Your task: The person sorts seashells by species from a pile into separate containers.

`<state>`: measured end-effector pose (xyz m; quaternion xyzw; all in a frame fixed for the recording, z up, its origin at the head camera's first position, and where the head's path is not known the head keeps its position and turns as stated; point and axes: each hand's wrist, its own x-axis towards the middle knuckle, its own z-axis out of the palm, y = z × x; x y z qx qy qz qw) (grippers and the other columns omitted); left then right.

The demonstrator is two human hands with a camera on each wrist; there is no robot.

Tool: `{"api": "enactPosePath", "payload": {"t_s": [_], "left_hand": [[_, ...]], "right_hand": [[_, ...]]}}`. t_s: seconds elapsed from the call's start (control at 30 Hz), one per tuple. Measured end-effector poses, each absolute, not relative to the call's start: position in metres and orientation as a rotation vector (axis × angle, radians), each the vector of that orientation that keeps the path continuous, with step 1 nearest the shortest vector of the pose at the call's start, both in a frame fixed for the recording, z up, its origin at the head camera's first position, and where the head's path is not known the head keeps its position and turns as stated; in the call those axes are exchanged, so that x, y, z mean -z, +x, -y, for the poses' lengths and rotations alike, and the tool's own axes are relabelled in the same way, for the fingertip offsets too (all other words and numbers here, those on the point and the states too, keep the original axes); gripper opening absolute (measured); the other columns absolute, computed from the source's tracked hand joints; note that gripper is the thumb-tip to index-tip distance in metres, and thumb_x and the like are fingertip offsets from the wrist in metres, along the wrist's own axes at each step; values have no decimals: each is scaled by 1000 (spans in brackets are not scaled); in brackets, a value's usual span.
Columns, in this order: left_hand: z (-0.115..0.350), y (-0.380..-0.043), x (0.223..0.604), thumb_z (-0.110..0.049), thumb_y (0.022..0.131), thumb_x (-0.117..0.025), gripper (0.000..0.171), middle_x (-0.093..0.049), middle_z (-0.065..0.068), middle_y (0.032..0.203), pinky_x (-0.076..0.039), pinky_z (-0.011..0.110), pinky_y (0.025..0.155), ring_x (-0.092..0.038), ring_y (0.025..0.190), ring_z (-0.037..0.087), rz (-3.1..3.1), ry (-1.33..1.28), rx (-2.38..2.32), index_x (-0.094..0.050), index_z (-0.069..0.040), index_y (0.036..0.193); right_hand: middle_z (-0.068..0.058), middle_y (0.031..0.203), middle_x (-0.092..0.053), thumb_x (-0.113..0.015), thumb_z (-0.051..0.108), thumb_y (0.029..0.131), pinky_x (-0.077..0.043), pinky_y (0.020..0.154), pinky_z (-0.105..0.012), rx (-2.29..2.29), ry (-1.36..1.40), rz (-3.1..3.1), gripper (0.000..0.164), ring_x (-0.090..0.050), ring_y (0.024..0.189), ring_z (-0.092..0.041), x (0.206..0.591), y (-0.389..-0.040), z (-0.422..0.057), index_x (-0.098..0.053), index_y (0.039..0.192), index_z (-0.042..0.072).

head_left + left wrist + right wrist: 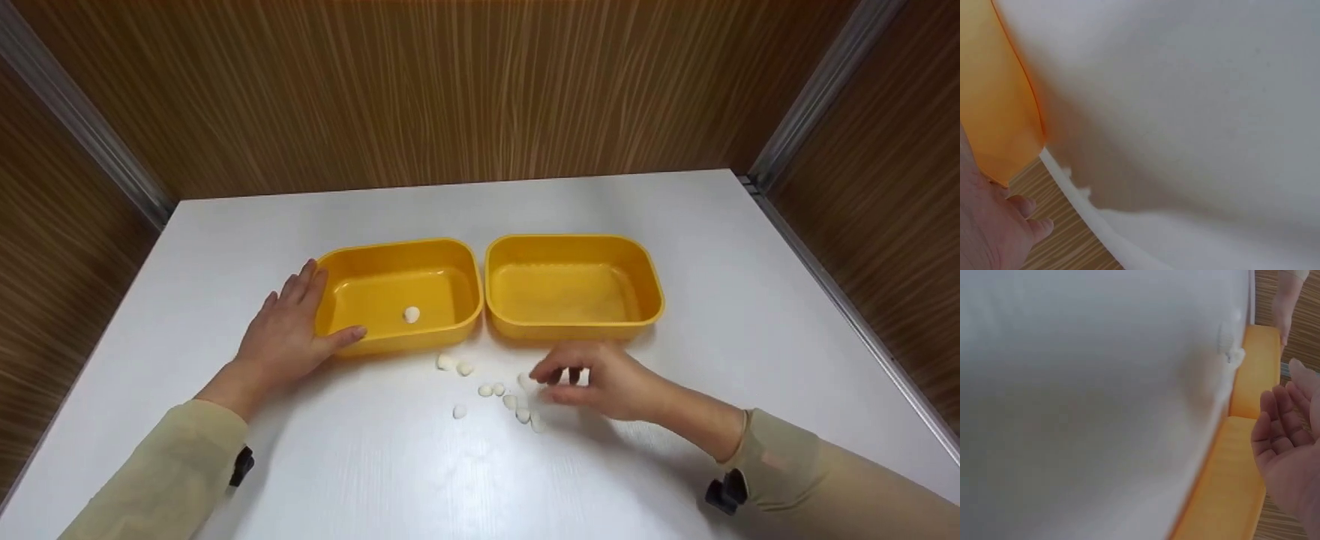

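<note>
My left hand (285, 334) rests on the left end of the left yellow bin (409, 341), fingers straight along its side and thumb lying over the front rim. One small white rounded piece (412, 314) sits on that bin's floor. Over the table in front of the right yellow bin (577, 330), my right hand (611, 379) hovers with loosely bent fingers. Its fingertips are right at a white piece (526, 381). In the right wrist view the thumb and fingers stand apart, with nothing showing between them. Several more white pieces (510, 401) lie scattered to the left of these fingertips.
Both bins stand side by side on the white table (360, 465), their ends almost meeting. Wood-grain panels (480, 90) rise behind the table and at both sides, with metal strips (832, 75) at the corners. No pieces show inside the right bin.
</note>
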<state>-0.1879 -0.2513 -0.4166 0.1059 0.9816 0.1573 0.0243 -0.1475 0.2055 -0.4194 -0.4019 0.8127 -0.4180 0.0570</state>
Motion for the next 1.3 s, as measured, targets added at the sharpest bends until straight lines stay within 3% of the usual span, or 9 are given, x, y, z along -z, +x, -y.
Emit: {"api": "enactPosePath", "payload": {"t_s": [0.23,0.47,1.3], "left_hand": [[251,-190,418,-84,93,-49,119,-4,18,177,-9,65,127,-14,159,48,-3041,337,-498,-10,-1,170],[251,-189,418,-85,93,-49,120,-3,18,177,-9,65,127,-13,159,49,-3041,341,-485,-10,0,169],[251,-189,418,-85,93,-47,121,0,17,178,-8,64,128,-11,160,46,-3025,324,-488,-7,-1,169]], "right_hand": [[-1,108,-78,-88,20,90,-58,86,-29,1237,-1042,-2332,24,-70,94,-19,436,-140,-212,-81,112,12],[-2,112,-76,-89,18,89,-54,101,-27,1303,-1079,-2215,27,-70,109,-23,447,-139,-213,-80,113,12],[3,111,-74,-89,23,89,-52,100,-30,1228,-1081,-2324,27,-66,107,-21,448,-134,-207,-79,113,16]]}}
